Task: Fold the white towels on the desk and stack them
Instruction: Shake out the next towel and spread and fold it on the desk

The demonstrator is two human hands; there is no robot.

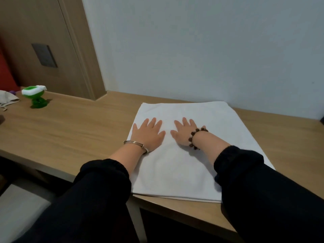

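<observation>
Two-handed, palms down, fingers spread: pressing with left hand and right hand on towel at near edge of desk. Near right corner lost under sleeve; layers beneath hard to count.

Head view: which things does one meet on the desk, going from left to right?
Beige cloth → green toy → left hand → right hand. Both hands lie flat on the white towel.
</observation>
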